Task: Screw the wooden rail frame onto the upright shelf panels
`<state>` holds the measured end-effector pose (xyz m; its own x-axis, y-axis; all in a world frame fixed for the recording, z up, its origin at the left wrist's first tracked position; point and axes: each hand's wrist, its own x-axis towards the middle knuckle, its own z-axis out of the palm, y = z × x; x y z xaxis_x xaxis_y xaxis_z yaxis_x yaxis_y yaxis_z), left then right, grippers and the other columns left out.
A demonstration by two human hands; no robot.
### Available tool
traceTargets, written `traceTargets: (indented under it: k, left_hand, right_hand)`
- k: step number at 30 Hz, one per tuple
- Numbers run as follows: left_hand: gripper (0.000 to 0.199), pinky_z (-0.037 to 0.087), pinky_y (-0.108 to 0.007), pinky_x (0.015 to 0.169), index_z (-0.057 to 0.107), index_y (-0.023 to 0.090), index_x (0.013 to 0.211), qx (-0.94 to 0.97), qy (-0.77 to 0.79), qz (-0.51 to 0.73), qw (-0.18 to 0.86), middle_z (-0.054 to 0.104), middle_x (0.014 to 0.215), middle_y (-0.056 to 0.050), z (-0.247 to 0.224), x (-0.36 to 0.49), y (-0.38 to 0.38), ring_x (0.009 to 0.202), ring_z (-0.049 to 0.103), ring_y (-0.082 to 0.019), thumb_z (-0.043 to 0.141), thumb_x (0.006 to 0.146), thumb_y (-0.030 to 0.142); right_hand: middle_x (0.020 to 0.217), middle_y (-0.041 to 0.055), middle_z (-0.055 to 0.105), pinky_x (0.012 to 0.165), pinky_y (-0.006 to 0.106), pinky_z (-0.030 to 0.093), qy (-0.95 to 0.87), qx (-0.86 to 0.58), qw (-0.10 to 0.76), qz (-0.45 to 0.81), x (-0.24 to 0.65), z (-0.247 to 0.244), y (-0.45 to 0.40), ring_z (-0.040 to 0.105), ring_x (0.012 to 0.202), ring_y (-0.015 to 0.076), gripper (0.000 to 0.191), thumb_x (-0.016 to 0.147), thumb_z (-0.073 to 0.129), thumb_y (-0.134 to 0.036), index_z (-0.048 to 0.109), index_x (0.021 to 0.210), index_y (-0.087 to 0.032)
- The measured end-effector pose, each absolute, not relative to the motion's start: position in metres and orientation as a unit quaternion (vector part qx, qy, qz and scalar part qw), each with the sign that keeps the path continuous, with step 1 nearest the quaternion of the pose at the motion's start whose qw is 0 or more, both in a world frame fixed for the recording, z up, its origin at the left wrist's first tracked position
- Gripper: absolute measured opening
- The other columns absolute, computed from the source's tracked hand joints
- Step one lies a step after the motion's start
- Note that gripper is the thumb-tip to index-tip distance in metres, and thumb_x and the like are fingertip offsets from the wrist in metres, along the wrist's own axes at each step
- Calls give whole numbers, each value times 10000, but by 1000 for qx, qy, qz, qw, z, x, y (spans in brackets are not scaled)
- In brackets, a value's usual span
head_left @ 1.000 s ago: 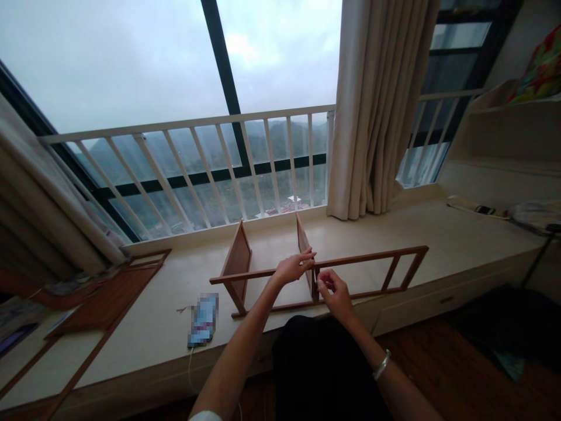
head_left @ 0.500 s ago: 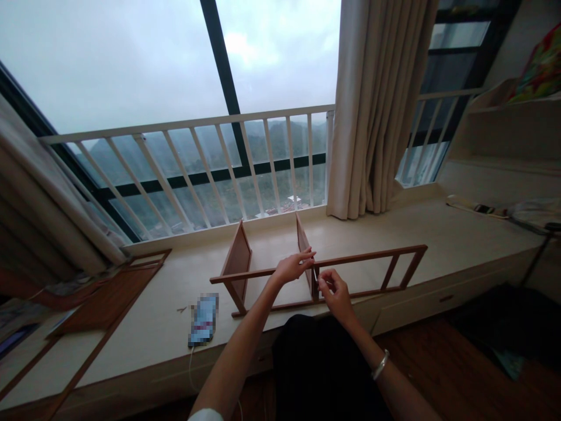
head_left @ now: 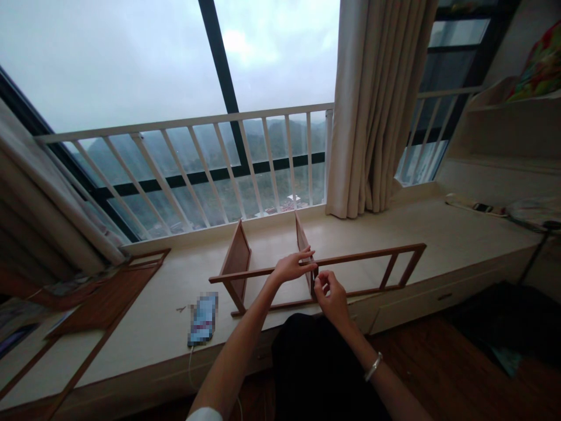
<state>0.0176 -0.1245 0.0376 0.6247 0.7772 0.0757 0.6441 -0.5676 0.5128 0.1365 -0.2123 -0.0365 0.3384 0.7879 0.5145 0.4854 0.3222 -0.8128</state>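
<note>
On the window ledge (head_left: 394, 234), the wooden rack (head_left: 350, 257) is steadied at its mid upright by the left hand (head_left: 291, 268), fingers curled on it, w/ the right hand (head_left: 331, 292), pinched on sth small, now drawn closer vs. 1 s ago.

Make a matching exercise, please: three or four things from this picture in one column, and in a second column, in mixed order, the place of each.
Things
1. left hand
2. right hand
3. phone
4. curtain

Places
A. lying flat on the window ledge, left of the wooden frame
B. hanging at the window, right of the white railing
C. on the frame's top rail
D. at the middle upright, just below the top rail

Pairs: 1-C, 2-D, 3-A, 4-B
</note>
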Motion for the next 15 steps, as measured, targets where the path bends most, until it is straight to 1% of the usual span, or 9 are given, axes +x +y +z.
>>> traceTargets:
  k: [4, 8, 11, 13, 15]
  left_hand:
    - [543, 348, -292, 900, 364, 336, 1209, 878, 401, 153, 212, 297, 1315, 39, 35, 17, -123, 1129, 386, -209, 431, 711, 541]
    - [512, 355, -295, 892, 360, 348, 1206, 882, 395, 154, 206, 290, 1318, 40, 33, 17, -121, 1106, 414, -199, 398, 732, 538]
    - [508, 365, -289, 882, 359, 352, 1206, 882, 403, 148, 196, 295, 1315, 42, 33, 18, -122, 1102, 420, -196, 397, 734, 537]
    - [509, 370, -285, 879, 362, 345, 1207, 880, 409, 146, 191, 302, 1311, 39, 34, 18, -122, 1106, 416, -199, 402, 735, 530]
    - [505, 367, -283, 884, 365, 336, 1208, 878, 412, 145, 194, 306, 1310, 39, 35, 19, -123, 1110, 411, -202, 410, 738, 515]
  right_hand:
    - [644, -18, 526, 476, 203, 371, -526, -567, 617, 144, 132, -40, -212, 455, 491, 87, 145, 738, 465, -335, 468, 800, -204]
    - [621, -21, 546, 466, 202, 386, -484, -522, 657, 247, 123, -43, -211, 480, 494, 95, 206, 773, 422, -364, 432, 900, -202]
    - [638, -9, 573, 429, 194, 369, -465, -487, 672, 309, 113, -43, -212, 448, 449, 83, 244, 812, 349, -363, 411, 982, -198]
    - [690, 13, 590, 420, 193, 365, -455, -480, 680, 317, 106, -42, -212, 439, 450, 79, 250, 826, 315, -364, 435, 963, -193]
    - [757, 36, 595, 461, 202, 394, -452, -477, 688, 307, 101, -41, -214, 480, 523, 90, 256, 832, 298, -361, 469, 910, -188]
